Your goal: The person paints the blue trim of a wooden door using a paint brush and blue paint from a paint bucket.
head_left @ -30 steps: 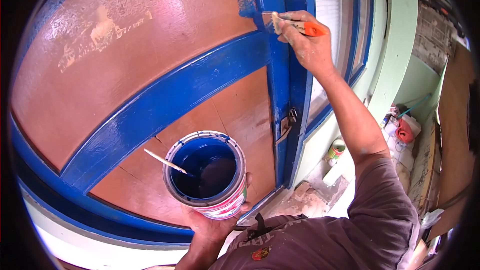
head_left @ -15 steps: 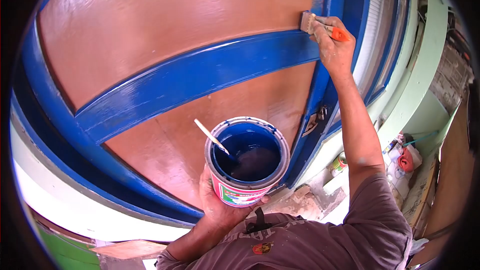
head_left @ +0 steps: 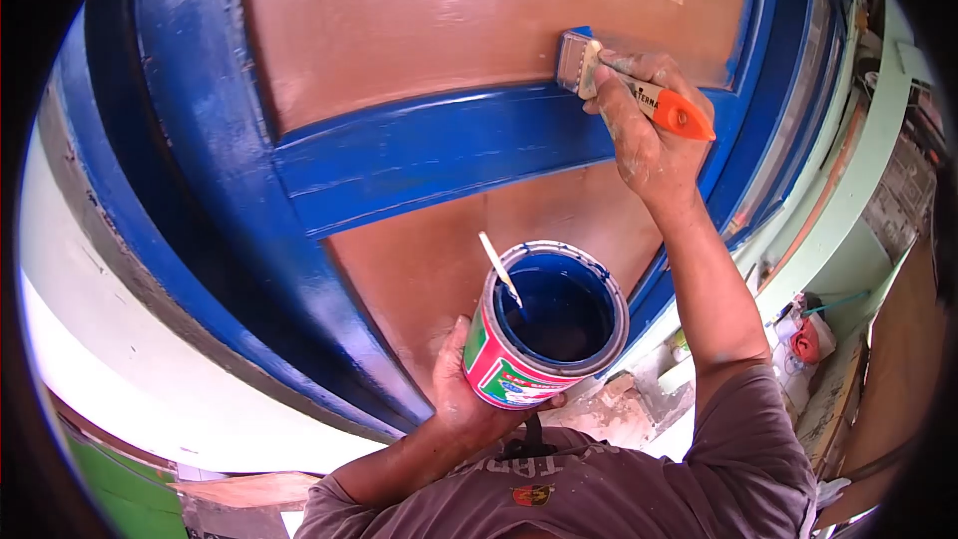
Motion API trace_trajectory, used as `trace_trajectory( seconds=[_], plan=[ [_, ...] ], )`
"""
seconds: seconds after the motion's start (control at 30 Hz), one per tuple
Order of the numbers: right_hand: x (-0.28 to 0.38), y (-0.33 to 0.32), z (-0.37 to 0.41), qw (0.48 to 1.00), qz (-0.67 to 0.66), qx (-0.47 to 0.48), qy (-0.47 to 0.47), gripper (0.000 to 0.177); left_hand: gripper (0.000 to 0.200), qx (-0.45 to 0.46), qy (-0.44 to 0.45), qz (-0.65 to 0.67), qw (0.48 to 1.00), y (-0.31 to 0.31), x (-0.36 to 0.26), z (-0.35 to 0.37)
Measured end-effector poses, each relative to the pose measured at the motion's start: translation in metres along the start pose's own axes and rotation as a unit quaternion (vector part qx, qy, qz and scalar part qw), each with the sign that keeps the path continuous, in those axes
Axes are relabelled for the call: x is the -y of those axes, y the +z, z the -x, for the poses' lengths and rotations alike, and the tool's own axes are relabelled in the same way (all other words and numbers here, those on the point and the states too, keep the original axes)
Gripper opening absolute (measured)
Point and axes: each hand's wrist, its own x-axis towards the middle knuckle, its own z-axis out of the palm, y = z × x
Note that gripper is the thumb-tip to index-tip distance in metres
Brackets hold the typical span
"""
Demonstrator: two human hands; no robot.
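Observation:
My right hand is closed around the handle of a paintbrush with an orange tip. The bristles carry blue paint and sit at the upper edge of the blue middle rail, against the brown panel; whether they touch cannot be told. Supported from below and the side, a paint can rests in my left hand, fingers wrapped round its base. Dark blue paint fills part of the can, and a pale stick leans out over its rim.
A lower brown panel lies behind the can, with a blue frame on the left. Bare patches show on the upper panel. At the right are a pale green ledge and a red item among clutter.
The view has swung to the left and closer to the door. My brush hand has moved left along the rail's upper edge. The can now appears farther right.

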Motion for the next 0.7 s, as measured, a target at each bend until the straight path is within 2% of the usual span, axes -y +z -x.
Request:
trace_trajectory(
  seconds=[0.07, 0.17, 0.23, 0.33, 0.4, 0.43, 0.5, 0.6, 0.7],
  plan=[
    [0.014, 0.016, -0.004, 1.000, 0.010, 0.000, -0.014, 0.010, 0.080, -0.023, -0.013, -0.005, 1.000, 0.001, -0.013, 0.009],
    [0.024, 0.038, -0.006, 0.998, 0.030, 0.010, -0.058, 0.011, 0.080, -0.006, -0.035, 0.006, 0.999, -0.002, -0.029, 0.019],
    [0.040, 0.043, -0.024, 0.996, 0.026, 0.011, -0.090, 0.013, 0.080, -0.014, -0.050, 0.010, 0.999, 0.018, -0.038, 0.030],
    [0.066, 0.060, -0.026, 0.981, 0.093, 0.039, -0.165, 0.016, 0.078, 0.017, -0.057, 0.015, 0.998, 0.007, -0.041, 0.036],
    [0.075, 0.066, -0.028, 0.987, 0.039, 0.059, -0.142, 0.013, 0.079, 0.085, -0.072, 0.021, 0.994, -0.013, -0.043, 0.035],
    [0.078, 0.063, -0.032, 0.987, 0.024, 0.080, -0.136, 0.009, 0.080, 0.116, -0.080, 0.022, 0.990, -0.005, -0.041, 0.030],
    [0.084, 0.084, -0.036, 0.955, 0.048, 0.078, -0.284, 0.011, 0.080, 0.095, -0.072, 0.003, 0.993, -0.008, -0.043, 0.033],
    [0.092, 0.105, -0.029, 0.949, 0.012, 0.085, -0.304, 0.016, 0.081, 0.081, -0.073, -0.005, 0.994, -0.018, -0.041, 0.035],
    [0.103, 0.097, -0.028, 0.963, -0.049, 0.110, -0.242, 0.016, 0.081, 0.094, -0.065, -0.006, 0.993, -0.014, -0.032, 0.035]
  ],
)
